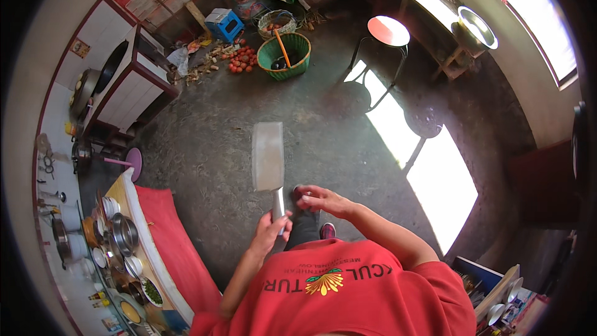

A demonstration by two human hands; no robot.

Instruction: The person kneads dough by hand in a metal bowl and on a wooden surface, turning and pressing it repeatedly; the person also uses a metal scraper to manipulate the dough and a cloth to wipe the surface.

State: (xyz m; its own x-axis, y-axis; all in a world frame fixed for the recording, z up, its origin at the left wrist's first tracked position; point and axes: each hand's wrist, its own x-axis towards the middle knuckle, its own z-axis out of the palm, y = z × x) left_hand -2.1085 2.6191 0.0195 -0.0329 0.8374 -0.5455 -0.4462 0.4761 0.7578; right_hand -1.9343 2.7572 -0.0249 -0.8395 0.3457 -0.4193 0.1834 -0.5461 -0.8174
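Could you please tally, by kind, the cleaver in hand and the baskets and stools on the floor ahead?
Broad steel cleaver, gripped by the left hand: 1
Woven baskets, one green, one pale: 2
Round red-topped metal stool: 1
Total: 4

head: worn on head | looks steeply down, fisheye | near hands, floor farther | single view

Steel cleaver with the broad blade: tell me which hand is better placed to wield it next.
Left. The left hand already grips the handle of the broad steel cleaver, blade upright. The right hand hangs open beside it.
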